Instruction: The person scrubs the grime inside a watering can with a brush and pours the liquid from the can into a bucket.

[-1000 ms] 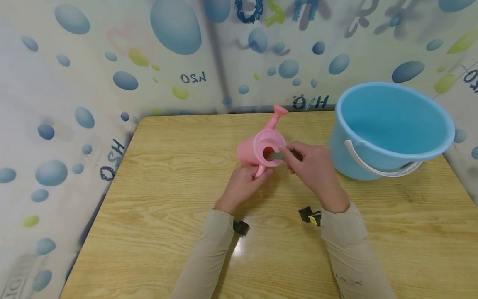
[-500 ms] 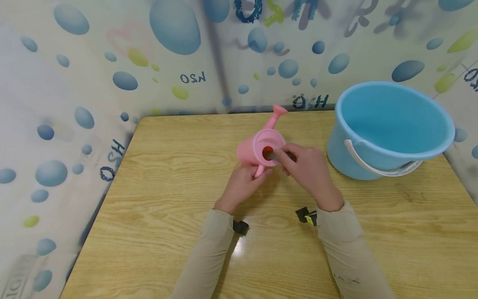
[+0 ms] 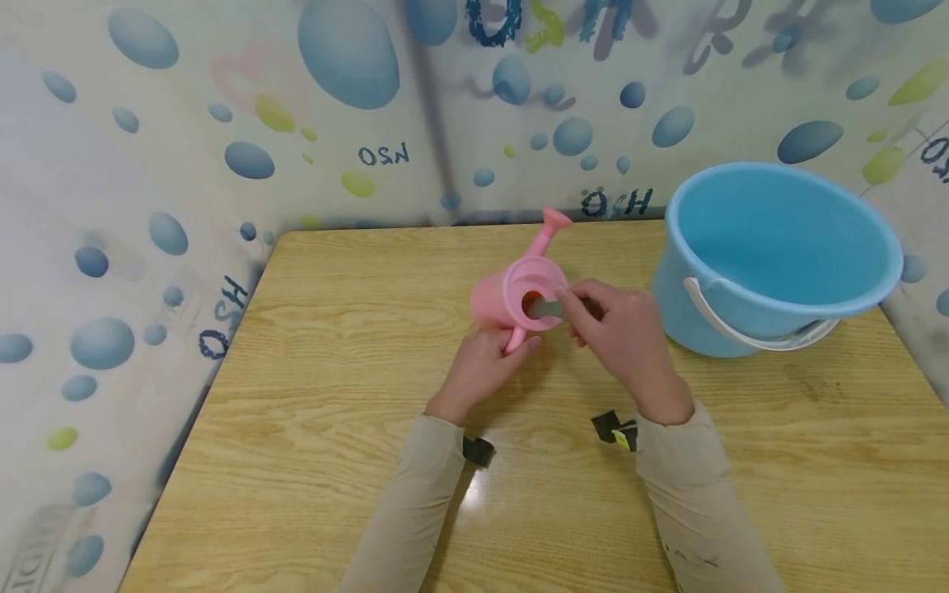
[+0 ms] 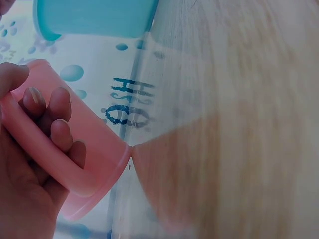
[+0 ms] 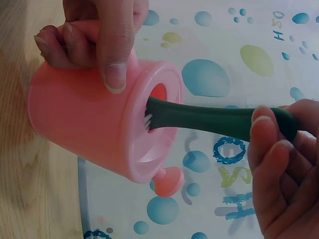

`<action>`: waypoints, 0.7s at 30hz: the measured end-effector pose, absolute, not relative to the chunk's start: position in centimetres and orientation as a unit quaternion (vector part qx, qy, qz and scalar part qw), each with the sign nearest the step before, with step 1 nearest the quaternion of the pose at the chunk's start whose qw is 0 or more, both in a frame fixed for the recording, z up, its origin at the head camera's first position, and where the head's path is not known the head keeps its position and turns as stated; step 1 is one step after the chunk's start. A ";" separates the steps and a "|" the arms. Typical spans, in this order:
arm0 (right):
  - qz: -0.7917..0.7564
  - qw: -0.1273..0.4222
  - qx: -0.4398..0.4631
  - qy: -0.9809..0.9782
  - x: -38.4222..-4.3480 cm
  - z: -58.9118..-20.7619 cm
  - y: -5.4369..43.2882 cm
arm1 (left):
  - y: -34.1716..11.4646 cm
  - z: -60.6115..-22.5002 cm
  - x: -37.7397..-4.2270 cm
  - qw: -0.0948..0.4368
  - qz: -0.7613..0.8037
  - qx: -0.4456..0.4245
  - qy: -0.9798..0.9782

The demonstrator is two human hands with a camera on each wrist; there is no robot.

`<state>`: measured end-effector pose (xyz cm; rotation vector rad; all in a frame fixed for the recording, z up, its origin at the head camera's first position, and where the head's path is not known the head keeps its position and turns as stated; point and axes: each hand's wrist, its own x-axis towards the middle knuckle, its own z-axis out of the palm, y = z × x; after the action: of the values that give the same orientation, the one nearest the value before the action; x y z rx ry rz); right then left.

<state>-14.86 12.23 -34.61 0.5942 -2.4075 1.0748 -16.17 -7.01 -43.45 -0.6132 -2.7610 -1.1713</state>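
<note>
A pink watering can (image 3: 492,301) is tipped on its side over the table, its opening turned toward my right hand (image 3: 626,342). With curled fingers my left hand (image 3: 478,371) grips the can's handle (image 4: 42,147). The right hand pinches the end of a dark green brush (image 5: 204,118). The head of that brush is in the can's opening; a few white bristles (image 5: 148,119) show at the rim, and the rest are hidden inside. The can's spout (image 3: 547,235) points away toward the wall.
A large light blue bucket (image 3: 670,288) with a white handle (image 3: 730,325) stands on the right of the wooden table (image 3: 319,371), close to my right hand. Behind the table is a wall covering (image 3: 311,156) printed with blue and green drops.
My right hand pushed the brush further into the can, toward the left, then drew it back out to the right. The left hand and the can have stayed in place.
</note>
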 end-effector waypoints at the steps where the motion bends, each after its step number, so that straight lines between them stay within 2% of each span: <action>1: 0.386 0.221 0.215 -0.869 -14.9 -34.6 12.2 | -7.0 -43.4 -16.2 0.040 -0.383 -0.200 -0.901; 7: 0.410 0.226 0.215 -0.857 -15.0 -34.8 12.1 | -7.0 -43.4 -16.1 0.034 -0.388 -0.199 -0.899; 10: 0.470 0.190 0.201 -0.838 -15.1 -35.1 11.8 | -7.0 -43.4 -16.2 0.033 -0.392 -0.199 -0.897; 15: 0.570 0.098 0.160 -0.800 -14.5 -34.3 10.9 | -7.0 -43.5 -16.2 0.030 -0.395 -0.195 -0.897; 21: 0.601 0.052 0.133 -0.787 -13.7 -33.2 10.1 | -7.0 -43.5 -16.1 0.034 -0.392 -0.185 -0.901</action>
<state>-13.74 10.11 -33.17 0.4032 -2.3924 1.8263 -16.11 -7.02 -43.52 -0.5686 -2.7709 -1.2045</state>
